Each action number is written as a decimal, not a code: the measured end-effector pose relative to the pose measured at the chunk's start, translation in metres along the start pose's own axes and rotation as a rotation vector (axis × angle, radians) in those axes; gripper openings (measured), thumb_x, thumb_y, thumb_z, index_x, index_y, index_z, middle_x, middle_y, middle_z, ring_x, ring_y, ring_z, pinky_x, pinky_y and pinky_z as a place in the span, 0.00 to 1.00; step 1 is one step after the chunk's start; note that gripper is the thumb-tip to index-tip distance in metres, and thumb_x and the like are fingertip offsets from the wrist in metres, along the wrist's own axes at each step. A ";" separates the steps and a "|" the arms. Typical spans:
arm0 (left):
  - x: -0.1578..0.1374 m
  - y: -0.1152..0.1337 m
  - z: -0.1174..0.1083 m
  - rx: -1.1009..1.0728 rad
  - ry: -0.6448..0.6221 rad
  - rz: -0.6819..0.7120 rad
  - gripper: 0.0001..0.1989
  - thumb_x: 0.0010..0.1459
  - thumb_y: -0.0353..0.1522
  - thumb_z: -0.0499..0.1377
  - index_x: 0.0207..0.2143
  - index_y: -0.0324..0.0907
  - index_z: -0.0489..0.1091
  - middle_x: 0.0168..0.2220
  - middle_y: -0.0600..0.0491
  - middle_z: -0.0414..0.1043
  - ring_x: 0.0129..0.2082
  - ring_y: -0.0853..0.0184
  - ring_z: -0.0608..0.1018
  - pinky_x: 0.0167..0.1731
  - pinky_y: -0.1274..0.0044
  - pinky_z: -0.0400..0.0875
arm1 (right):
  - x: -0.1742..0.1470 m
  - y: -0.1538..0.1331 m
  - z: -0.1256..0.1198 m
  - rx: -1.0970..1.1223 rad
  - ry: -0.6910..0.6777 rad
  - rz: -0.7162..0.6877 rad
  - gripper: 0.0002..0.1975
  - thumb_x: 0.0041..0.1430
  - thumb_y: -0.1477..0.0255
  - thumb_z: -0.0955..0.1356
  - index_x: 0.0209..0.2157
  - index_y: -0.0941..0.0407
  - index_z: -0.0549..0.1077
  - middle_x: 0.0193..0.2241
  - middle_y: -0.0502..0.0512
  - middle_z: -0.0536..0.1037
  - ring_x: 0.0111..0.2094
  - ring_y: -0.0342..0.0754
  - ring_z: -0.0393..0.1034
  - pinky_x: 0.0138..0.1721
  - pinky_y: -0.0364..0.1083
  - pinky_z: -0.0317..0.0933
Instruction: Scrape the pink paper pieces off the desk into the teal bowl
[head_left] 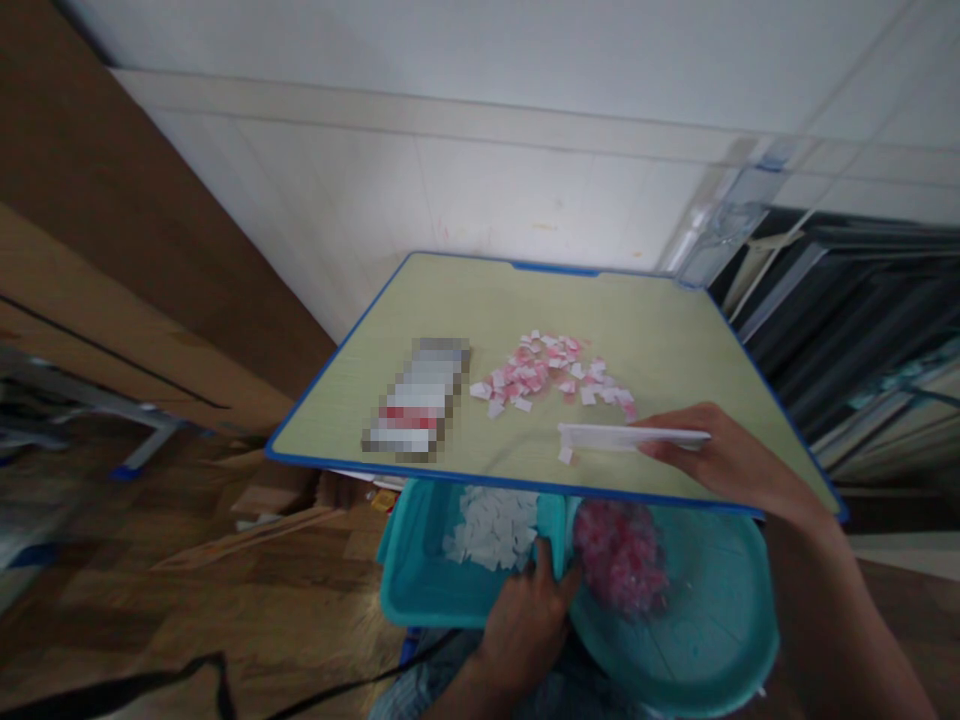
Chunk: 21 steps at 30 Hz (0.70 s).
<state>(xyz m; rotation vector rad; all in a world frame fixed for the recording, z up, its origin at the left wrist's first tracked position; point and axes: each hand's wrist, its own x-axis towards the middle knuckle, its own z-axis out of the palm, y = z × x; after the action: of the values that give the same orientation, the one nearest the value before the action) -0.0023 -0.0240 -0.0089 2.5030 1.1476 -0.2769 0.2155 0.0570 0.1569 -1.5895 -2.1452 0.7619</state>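
My right hand (694,445) is closed around a long flat white strip (600,436), held level low over the yellow-green tabletop (360,400). One small white square (565,456) lies by the strip's left end. Beyond it, many little white and pink pieces (532,372) are scattered in a loose heap. Below the table edge, my left hand (531,612) grips the rim where a teal rectangular tub (427,605) meets a round teal basin (720,600). White pieces (495,525) lie in the tub, and a blurred pink heap (621,555) sits in the basin.
A pixelated phone-like object (420,395) lies at the table's left. Behind the far edge rises a white wall (525,180). A clear plastic bottle (724,235) stands at the back right, beside dark stacked panels (840,290). A black strap (150,680) hangs at lower left.
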 end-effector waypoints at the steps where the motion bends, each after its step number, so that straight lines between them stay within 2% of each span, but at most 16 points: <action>1: 0.000 0.000 0.000 0.002 0.000 0.004 0.25 0.56 0.27 0.49 0.57 0.50 0.52 0.56 0.35 0.50 0.37 0.57 0.75 0.33 0.67 0.70 | 0.000 0.000 0.001 -0.006 0.008 0.004 0.14 0.55 0.70 0.62 0.36 0.59 0.78 0.27 0.52 0.79 0.26 0.47 0.71 0.26 0.42 0.62; 6: 0.000 0.000 0.000 0.010 0.007 0.012 0.28 0.55 0.26 0.49 0.58 0.51 0.50 0.55 0.34 0.50 0.36 0.57 0.75 0.32 0.67 0.70 | 0.004 -0.004 0.009 0.016 -0.016 -0.052 0.13 0.55 0.72 0.62 0.38 0.57 0.77 0.28 0.53 0.80 0.27 0.46 0.72 0.28 0.42 0.64; 11: 0.001 0.000 0.002 0.017 0.011 0.014 0.26 0.55 0.26 0.49 0.57 0.50 0.52 0.55 0.34 0.50 0.35 0.56 0.75 0.31 0.66 0.70 | 0.010 -0.008 0.015 0.010 0.063 -0.069 0.13 0.55 0.74 0.62 0.37 0.56 0.78 0.31 0.54 0.80 0.31 0.48 0.74 0.34 0.44 0.65; 21: 0.000 -0.001 0.005 -0.005 0.020 0.019 0.27 0.54 0.26 0.50 0.57 0.51 0.52 0.56 0.35 0.49 0.36 0.56 0.75 0.32 0.66 0.70 | 0.014 -0.011 0.015 0.003 0.077 -0.085 0.13 0.55 0.75 0.63 0.38 0.54 0.77 0.34 0.53 0.80 0.33 0.48 0.74 0.34 0.43 0.65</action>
<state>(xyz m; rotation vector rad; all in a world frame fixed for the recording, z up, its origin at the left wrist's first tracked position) -0.0035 -0.0251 -0.0137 2.5167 1.1306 -0.2439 0.1948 0.0644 0.1513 -1.4910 -2.1401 0.6656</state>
